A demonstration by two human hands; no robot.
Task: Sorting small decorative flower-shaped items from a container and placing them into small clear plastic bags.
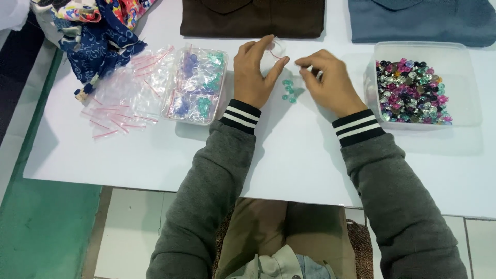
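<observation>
Head view: left hand pinches small clear plastic bag open, right hand fingertips closed, contents unclear, with teal round beads lying between them on white worktop.

Clear bag upright; teal buttons loose below.

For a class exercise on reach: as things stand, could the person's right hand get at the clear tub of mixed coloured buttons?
Probably yes. The right hand is just beside the clear tub, on the tub's near side. The tub is uncovered and the white table between them is bare, so nothing blocks the way.
</observation>
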